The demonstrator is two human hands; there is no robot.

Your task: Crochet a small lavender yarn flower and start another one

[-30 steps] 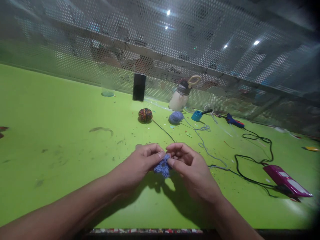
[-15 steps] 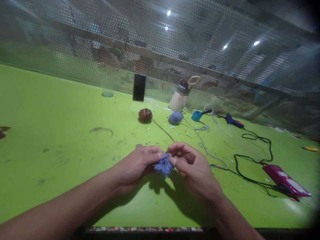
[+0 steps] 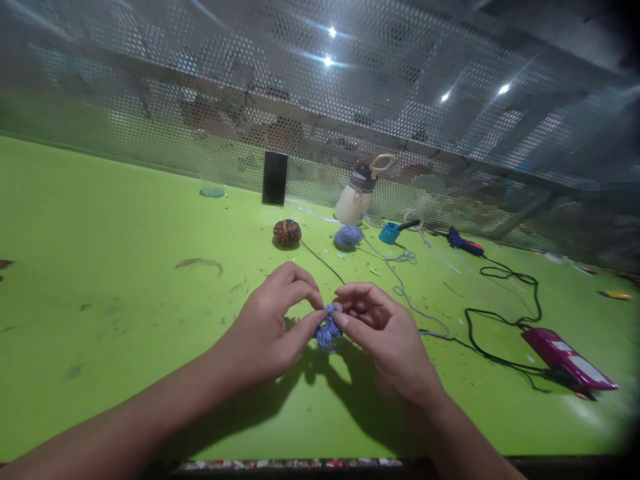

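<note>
A small blue-purple crocheted flower [image 3: 327, 335] is held between my two hands just above the green table [image 3: 125, 267]. My left hand [image 3: 280, 320] pinches its upper left edge between thumb and fingertips. On the other side, my right hand [image 3: 385, 333] grips the flower's right edge with thumb and index finger, its other fingers curled. A ball of matching blue yarn [image 3: 348, 237] lies beyond the hands, its loose strand winding down to the right. To its left sits a dark multicoloured yarn ball [image 3: 287, 234], whose strand runs toward my right hand.
At the back stand a phone [image 3: 275, 178], a white bottle [image 3: 354, 197] and a clear cup [image 3: 213, 190]. A blue tape-like roll [image 3: 389, 233] lies beside the bottle. On the right are a blue glue gun [image 3: 465, 242], black cable and a magenta device [image 3: 570, 360].
My left hand has shifted its hold, its fingers rising and arching while thumb and fingertip pinch the flower's top. Less of the flower's centre shows. The view has moved slightly.
</note>
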